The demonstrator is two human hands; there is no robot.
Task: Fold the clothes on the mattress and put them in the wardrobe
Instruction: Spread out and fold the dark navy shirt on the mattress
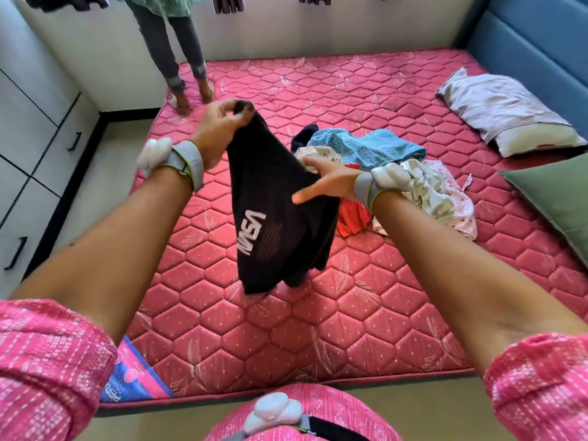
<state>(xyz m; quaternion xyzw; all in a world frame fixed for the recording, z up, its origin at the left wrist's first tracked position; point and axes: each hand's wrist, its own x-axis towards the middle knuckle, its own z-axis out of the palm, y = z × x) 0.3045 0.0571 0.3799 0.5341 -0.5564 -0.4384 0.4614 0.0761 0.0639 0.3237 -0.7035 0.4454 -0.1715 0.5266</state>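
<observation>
A black T-shirt point(280, 218) with white "NASA" lettering hangs above the pink mattress point(318, 313). The left hand point(219, 128) pinches its top; the right hand point(327, 183) grips its edge, fingers point(302, 196) curled. Beyond the T-shirt lies a clothes pile point(397, 173).

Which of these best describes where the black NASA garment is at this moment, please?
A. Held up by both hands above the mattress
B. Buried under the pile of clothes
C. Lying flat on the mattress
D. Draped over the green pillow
A: the left hand pinches the top of the black NASA garment and the right hand grips its side, so it hangs above the mattress.
</observation>
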